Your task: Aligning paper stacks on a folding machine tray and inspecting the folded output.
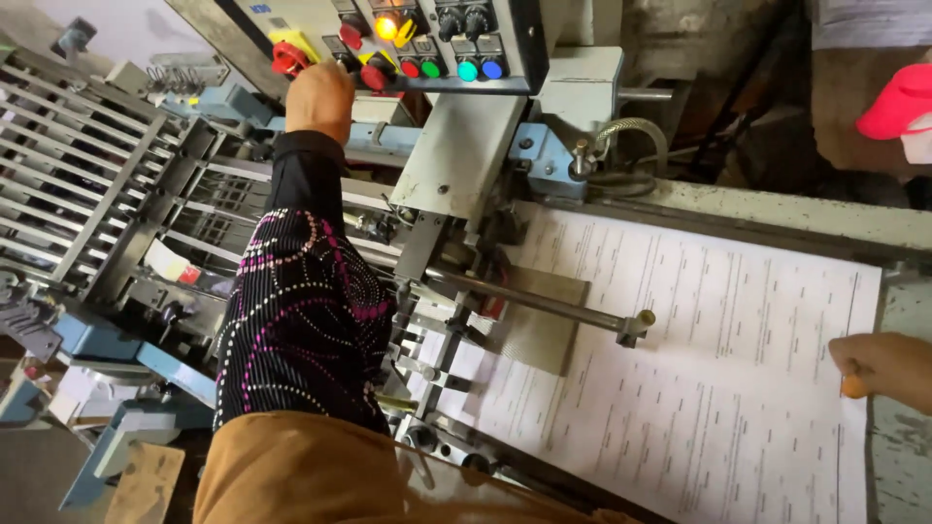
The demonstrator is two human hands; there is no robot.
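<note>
My left hand (318,97) reaches up in a dark patterned sleeve to the machine's control panel (291,19). Its fingers are curled against the panel, between a red knob on a yellow base (287,56) and a red push button (376,76). My right hand (883,369) rests at the right edge of a stack of printed white sheets (718,369) on the feed table. That hand's fingers are curled around a small orange object (852,386); what it is I cannot tell.
A metal rod with a clamp end (636,325) lies across the sheets, beside a grey plate (539,330). Folding rollers and slats (78,165) fill the left. Green, blue and lit orange buttons (468,70) sit on the panel. A pink object (898,102) hangs top right.
</note>
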